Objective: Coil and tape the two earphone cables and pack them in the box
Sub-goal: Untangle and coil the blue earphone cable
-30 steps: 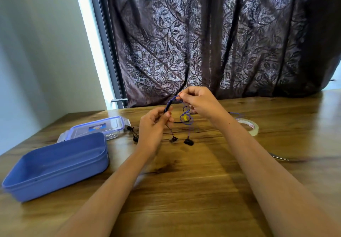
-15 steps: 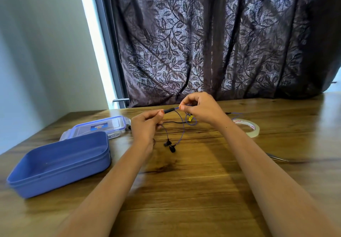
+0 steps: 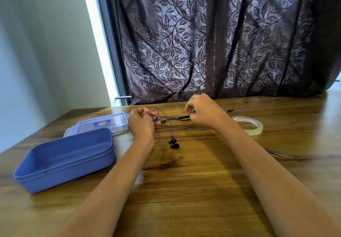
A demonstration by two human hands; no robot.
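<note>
My left hand [image 3: 142,123] and my right hand [image 3: 203,110] both pinch a blue earphone cable [image 3: 170,118], stretched loosely between them just above the table. Its two black earbuds [image 3: 173,143] hang down onto the wood below my left hand. The cable's far end with the plug [image 3: 230,110] trails out behind my right hand. An open blue box [image 3: 64,160] sits at the left, empty. A roll of clear tape [image 3: 248,125] lies to the right of my right hand. A second earphone cable cannot be told apart.
The box's clear lid with blue clips [image 3: 103,125] lies behind the box. Metal scissor tips [image 3: 278,153] show at the right by my forearm. A dark leaf-patterned curtain [image 3: 221,39] hangs along the table's far edge.
My hands have moved apart, left hand leftward and right hand rightward, drawing the cable out longer between them. The earbuds now rest lower, on the table.
</note>
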